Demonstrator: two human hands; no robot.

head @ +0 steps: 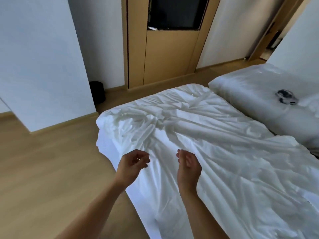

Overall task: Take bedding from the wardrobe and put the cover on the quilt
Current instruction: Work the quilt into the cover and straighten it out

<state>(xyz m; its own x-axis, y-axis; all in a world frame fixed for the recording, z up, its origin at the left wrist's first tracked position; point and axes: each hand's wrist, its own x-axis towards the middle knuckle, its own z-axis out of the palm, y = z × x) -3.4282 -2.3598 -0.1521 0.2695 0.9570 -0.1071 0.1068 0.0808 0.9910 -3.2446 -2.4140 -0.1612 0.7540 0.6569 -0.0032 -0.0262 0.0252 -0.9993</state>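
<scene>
The rumpled white quilt (pixel 215 135) is spread over the bed, its left edge draped beside open wooden floor (pixel 43 169). Above that edge the left hand (pixel 133 163) and right hand (pixel 189 165) are held apart, fingers loosely curled, nothing gripped.

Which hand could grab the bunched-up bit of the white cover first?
Probably the left hand: it hovers nearer the bunched folds of the white cover. The right hand hangs over flatter cloth.
</scene>
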